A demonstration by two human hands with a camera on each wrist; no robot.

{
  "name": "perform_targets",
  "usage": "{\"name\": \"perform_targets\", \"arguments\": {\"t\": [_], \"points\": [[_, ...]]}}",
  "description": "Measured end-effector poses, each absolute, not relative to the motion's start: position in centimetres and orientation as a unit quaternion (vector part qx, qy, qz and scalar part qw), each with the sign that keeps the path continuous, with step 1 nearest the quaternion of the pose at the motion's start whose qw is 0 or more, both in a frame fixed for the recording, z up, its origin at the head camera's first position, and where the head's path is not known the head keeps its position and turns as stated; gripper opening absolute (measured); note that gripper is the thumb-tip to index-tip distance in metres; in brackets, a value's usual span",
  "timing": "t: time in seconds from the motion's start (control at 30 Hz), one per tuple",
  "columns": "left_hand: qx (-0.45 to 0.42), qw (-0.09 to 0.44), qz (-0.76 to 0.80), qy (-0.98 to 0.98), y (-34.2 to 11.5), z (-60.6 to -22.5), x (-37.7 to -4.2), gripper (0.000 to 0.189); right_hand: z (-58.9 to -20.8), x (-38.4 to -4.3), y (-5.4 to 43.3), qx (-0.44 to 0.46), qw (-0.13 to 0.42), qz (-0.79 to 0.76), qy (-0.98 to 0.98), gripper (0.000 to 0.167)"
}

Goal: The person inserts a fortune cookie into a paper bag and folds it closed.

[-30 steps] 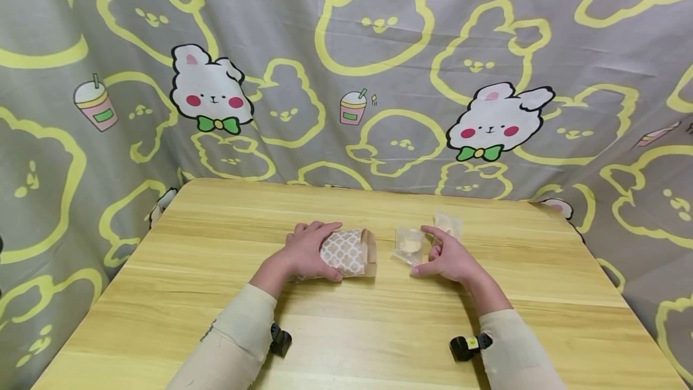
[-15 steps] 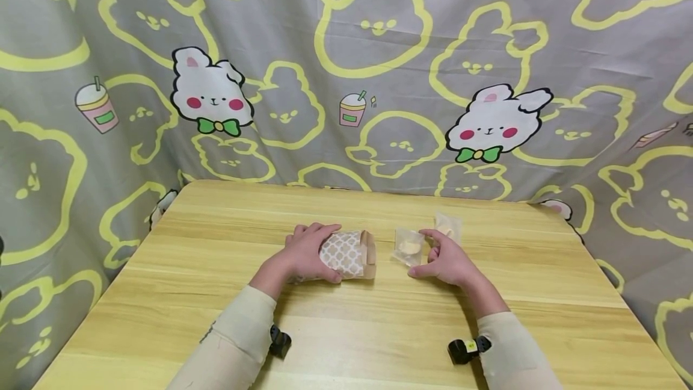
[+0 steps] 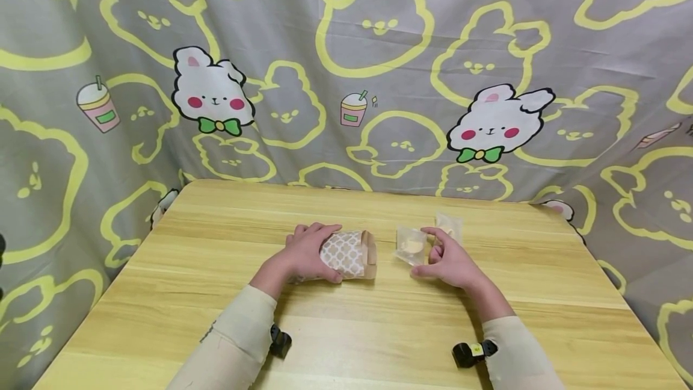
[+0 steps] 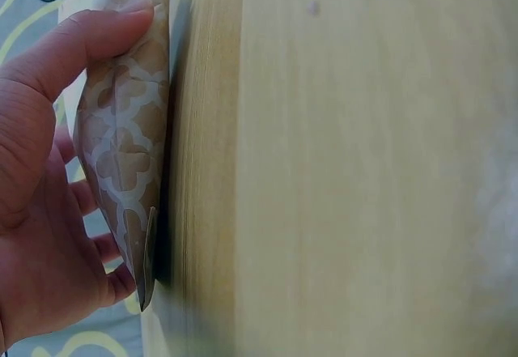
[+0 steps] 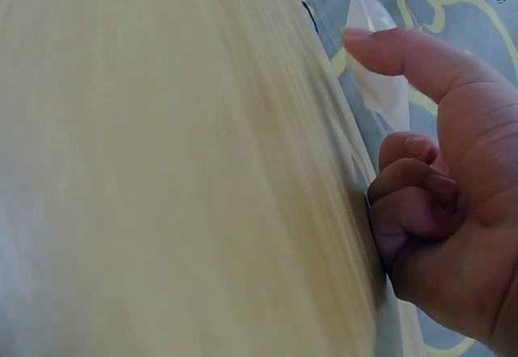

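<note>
In the head view my left hand grips a brown paper bag with a white lattice print. The bag lies on its side, its mouth turned right and parted a little. My left thumb presses the near side, and the other fingers reach round the far side in the left wrist view. To the right, my right hand holds a small frosted packet between thumb and index finger at its right edge. Something pale yellow shows inside. The other right fingers are curled into the palm.
A second frosted packet lies behind my right hand, partly hidden by it. All of this is on a light wood table. A grey curtain with cartoon bears and rabbits hangs along the back and sides.
My right hand and the packet shift very slightly left, then back right. My left hand and the paper bag stay in place.
</note>
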State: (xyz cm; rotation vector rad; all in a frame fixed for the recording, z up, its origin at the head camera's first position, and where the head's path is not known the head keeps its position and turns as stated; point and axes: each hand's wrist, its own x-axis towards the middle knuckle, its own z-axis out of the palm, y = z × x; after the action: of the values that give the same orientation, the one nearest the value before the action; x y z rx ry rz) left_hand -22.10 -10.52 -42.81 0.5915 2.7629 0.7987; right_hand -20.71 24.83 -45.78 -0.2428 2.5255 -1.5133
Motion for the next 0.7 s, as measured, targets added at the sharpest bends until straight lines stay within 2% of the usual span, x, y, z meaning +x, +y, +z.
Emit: {"name": "perform_targets", "arguments": {"t": [0.33, 0.7], "points": [[0.203, 0.101, 0.268, 0.937, -10.5, -42.9, -22.2, 0.104, -45.3, -20.3, 25.0, -0.119, 0.086, -0.527, 0.837, 0.091], [0.203, 0.098, 0.27, 0.936, -10.5, -42.9, -22.1, 0.102, -44.1, -19.4, 23.3, -0.196, 0.116, -0.553, 0.801, 0.09]]}}
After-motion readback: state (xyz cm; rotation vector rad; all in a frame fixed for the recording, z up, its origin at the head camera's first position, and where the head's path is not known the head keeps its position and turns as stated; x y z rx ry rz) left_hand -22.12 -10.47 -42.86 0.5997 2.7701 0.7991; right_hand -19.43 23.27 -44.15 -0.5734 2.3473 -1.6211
